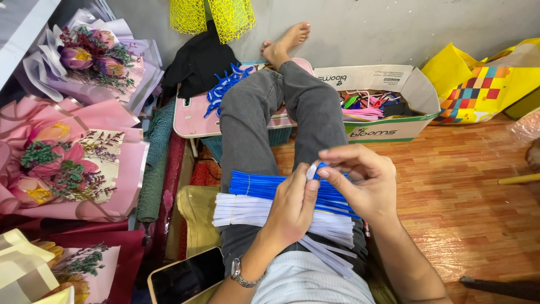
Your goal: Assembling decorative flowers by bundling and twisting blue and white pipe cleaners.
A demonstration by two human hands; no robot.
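Note:
My left hand and my right hand meet above my lap, pinching the tips of a white and a blue pipe cleaner between thumbs and fingers. Under the hands, across my grey-trousered legs, lie a bundle of blue pipe cleaners and a bundle of white pipe cleaners. A watch sits on my left wrist.
Wrapped flower bouquets lie at the left. A phone rests by my left arm. A cardboard box with coloured pieces stands beyond my legs, a yellow bag to its right. Blue shapes lie on a pink low table.

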